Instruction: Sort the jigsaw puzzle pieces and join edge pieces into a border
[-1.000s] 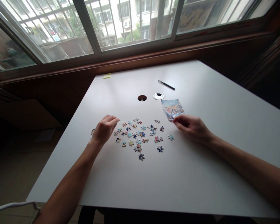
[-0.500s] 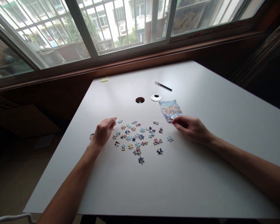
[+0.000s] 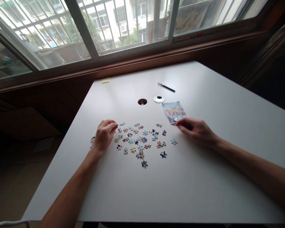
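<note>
Head view: left hand (image 3: 104, 134), loosely curled and empty, has drawn nearer, onto the left edge of the loose pieces (image 3: 140, 141); right hand (image 3: 196, 131) stays, fingertips pinning the picture card (image 3: 174, 111)

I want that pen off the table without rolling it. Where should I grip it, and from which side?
Pinch the pen at mid-barrel from above, fingers on its two long sides. It lies flat and slanted on the table with nothing close by, so both sides look free.

Left hand (image 3: 104, 135) loosely curled, palm down, right hand (image 3: 196, 130) curled, both forearms extended
</note>
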